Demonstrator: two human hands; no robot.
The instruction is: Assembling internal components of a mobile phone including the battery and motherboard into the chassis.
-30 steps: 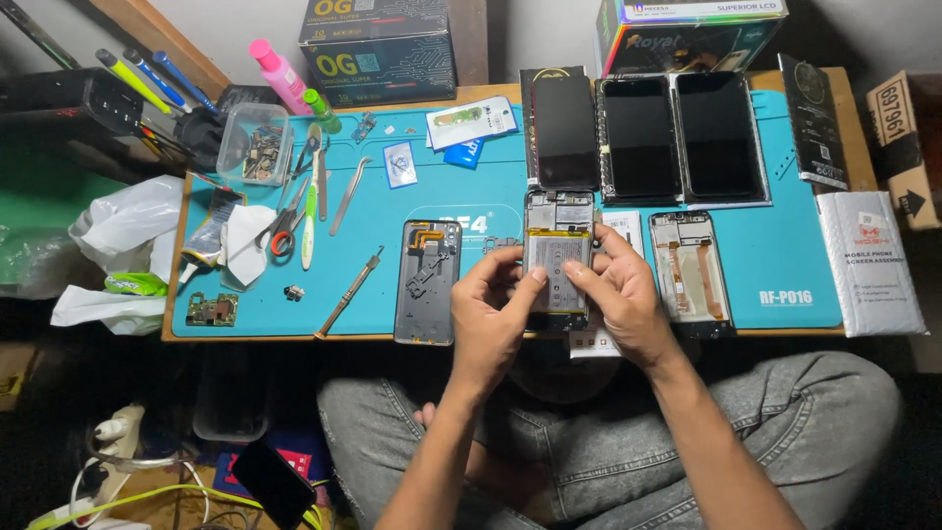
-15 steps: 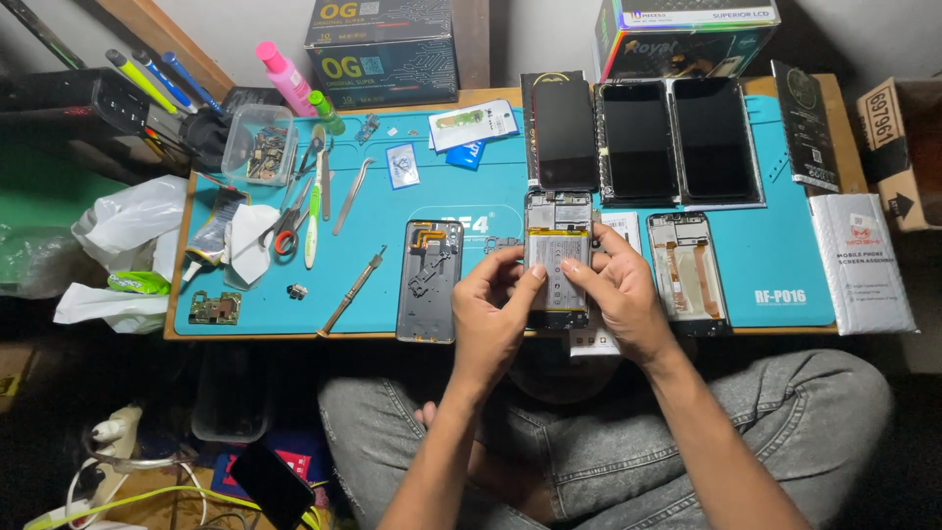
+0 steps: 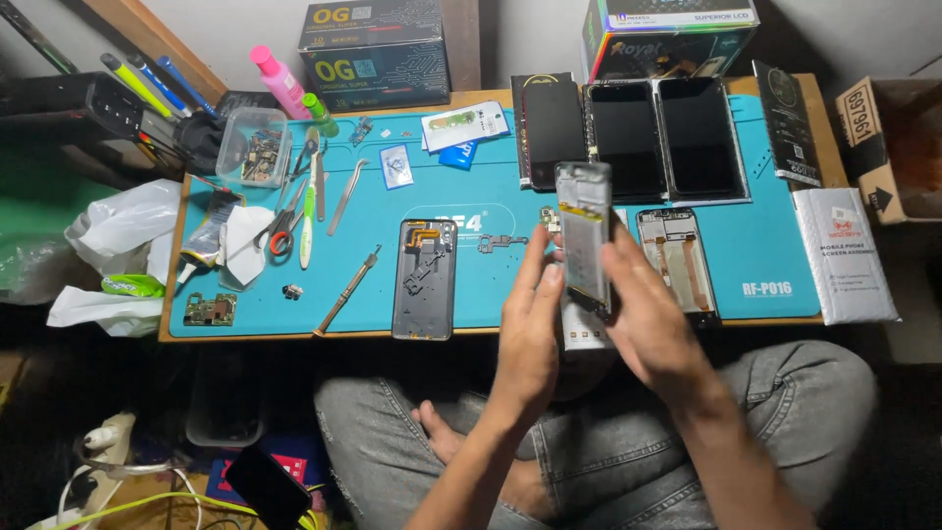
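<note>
From your head camera, you hold an opened phone body [image 3: 585, 236] up above the near edge of the counter [image 3: 491, 329], tilted upright so its exposed inner side faces you. Your left hand [image 3: 530, 339] grasps it along the left edge, fingers [image 3: 535, 270] pressed against the frame, and your right hand [image 3: 653, 329] grasps the right edge and lower end. Both hands are closed on that phone body, raised over your lap.

On the teal mat [image 3: 471, 196] just left of your hands lies a grey back cover [image 3: 425, 280], flat, with a metal spudger [image 3: 348, 291] near it. Just right of your hands lies another opened phone frame [image 3: 677, 257]. Farther back, three dark screen panels [image 3: 628, 137] sit side by side. Scissors [image 3: 280, 231] and tweezers [image 3: 343, 196] lie well apart to the left, near a clear plastic box [image 3: 252, 147].
</note>
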